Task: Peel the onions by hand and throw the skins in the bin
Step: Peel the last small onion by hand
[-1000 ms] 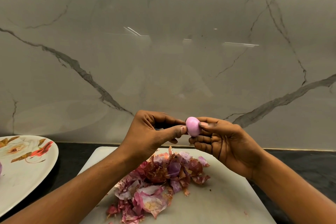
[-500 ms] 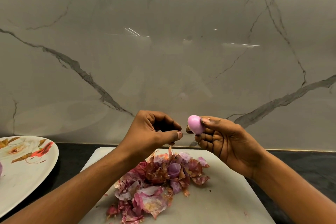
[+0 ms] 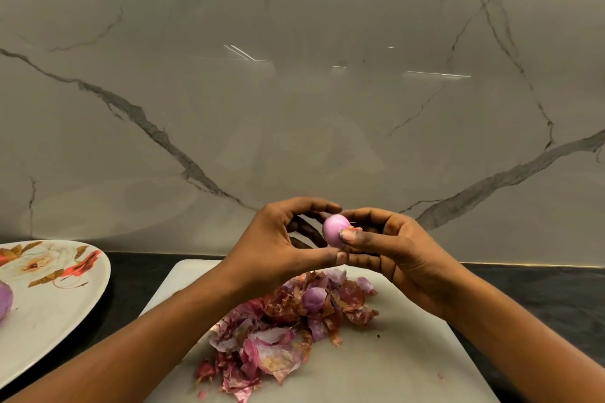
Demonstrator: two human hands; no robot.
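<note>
Marble wall (image 3: 294, 108), grey and dark-veined, rises behind a black counter (image 3: 540, 291). On the counter lies a white cutting board (image 3: 393, 370), heaped at its middle with red and purple onion skins (image 3: 288, 330). A flowered plate (image 3: 52, 321) sits at left, with a second onion (image 3: 4, 301) at the frame's edge. I hold the peeled onion (image 3: 334, 230) in the air above the far end of the board. My right hand (image 3: 399, 252) pinches it, thumb on its near side and fingers behind. My left hand (image 3: 278, 245) curls round its left side, index arched over the top and thumb reaching underneath; whether they press it I cannot tell. The onion's long axis stands roughly upright, and which end is the root I cannot tell.
</note>
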